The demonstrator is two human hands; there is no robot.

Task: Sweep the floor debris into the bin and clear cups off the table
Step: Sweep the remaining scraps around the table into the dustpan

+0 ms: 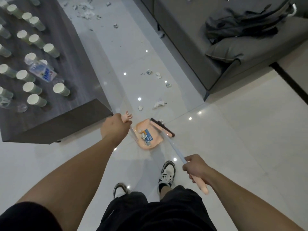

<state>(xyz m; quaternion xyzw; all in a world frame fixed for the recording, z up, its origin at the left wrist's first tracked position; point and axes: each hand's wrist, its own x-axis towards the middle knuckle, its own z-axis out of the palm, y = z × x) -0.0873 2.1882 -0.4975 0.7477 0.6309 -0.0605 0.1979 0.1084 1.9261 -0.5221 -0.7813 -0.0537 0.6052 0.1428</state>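
Head view. Nearest: dark trousers, two sneakers on pale tile. Right hand (194, 167) grips the broom handle (176, 151); left hand (115, 126) grips the dustpan's upright handle (127, 116). Broom head (162, 127) sits against the open edge of the dustpan (147, 136), which already holds scraps. Best practice, I judge: keep the pan lip flat on the floor and pull short strokes toward it.

Debris (159, 104) lies just beyond the broom, with more farther up the aisle. Cups (60, 89) stand untouched on the worktop (70, 124), left, with what is probably a plastic bottle (42, 72). Sofa (216, 64) hems the aisle on the right. No bin in sight.
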